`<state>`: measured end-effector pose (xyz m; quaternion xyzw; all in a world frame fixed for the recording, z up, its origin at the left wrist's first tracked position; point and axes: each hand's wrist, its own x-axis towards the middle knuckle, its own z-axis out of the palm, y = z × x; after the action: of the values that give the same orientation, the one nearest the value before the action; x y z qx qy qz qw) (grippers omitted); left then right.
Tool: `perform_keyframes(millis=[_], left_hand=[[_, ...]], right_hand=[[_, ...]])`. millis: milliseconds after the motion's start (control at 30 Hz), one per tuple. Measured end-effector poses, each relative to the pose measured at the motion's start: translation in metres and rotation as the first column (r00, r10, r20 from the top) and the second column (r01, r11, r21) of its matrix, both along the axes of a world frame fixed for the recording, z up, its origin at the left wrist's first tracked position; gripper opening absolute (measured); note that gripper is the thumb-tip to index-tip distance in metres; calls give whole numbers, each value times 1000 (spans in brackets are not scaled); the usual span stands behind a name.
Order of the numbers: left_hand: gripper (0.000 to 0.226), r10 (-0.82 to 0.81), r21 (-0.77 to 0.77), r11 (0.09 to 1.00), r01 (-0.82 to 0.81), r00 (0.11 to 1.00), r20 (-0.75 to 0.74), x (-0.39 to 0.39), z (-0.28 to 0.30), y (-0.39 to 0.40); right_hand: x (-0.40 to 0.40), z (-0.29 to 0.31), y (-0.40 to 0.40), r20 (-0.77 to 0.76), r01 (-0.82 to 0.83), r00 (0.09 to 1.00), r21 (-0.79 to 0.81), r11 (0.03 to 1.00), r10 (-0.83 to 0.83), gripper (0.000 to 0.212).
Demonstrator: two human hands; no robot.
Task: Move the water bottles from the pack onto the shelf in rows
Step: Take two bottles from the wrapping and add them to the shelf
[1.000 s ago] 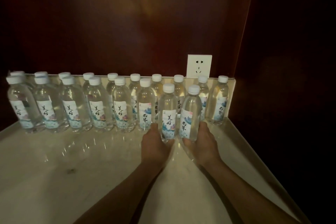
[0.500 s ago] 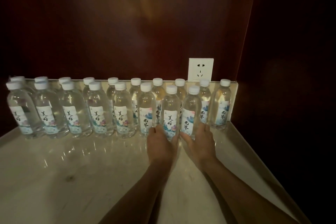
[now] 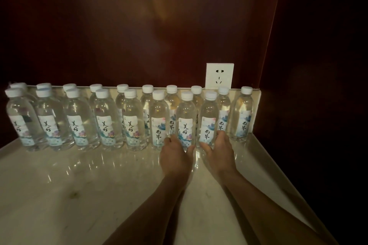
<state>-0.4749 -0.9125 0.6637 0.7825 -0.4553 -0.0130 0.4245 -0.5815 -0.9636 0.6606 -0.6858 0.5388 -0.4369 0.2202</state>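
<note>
Two rows of clear water bottles with white caps stand along the back of the pale marble shelf. My left hand grips the base of one front-row bottle, which stands upright on the shelf. Right beside it, my right hand grips the base of the neighbouring front-row bottle, thumb on its left and fingers round its right side. Both bottles sit at the right end of the front row, in line with it. Behind them the back row runs on to a last bottle. The pack is out of view.
A white wall socket sits on the dark red back wall above the bottles. A dark side wall closes the shelf on the right. The shelf's raised edge runs diagonally at the right.
Both hands carried their two bottles forward and set them down in the front row; the bottles now stand on the shelf in line with the others, with the hands still round their bases.
</note>
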Motion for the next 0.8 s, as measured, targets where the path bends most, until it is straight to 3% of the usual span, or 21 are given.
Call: perform_keyframes(millis=[333, 500, 800], left_hand=[[57, 24, 21, 999, -24, 1000, 7, -2, 1, -4], [57, 23, 16, 1000, -23, 1000, 6, -2, 2, -7], [48, 46, -27, 999, -48, 998, -53, -3, 1, -10]], right_hand=[[-3, 2, -1, -33, 1, 999, -23, 1000, -2, 45], [-1, 2, 3, -20, 37, 999, -38, 999, -38, 34], [2, 4, 4, -92, 78, 992, -62, 995, -84, 32]])
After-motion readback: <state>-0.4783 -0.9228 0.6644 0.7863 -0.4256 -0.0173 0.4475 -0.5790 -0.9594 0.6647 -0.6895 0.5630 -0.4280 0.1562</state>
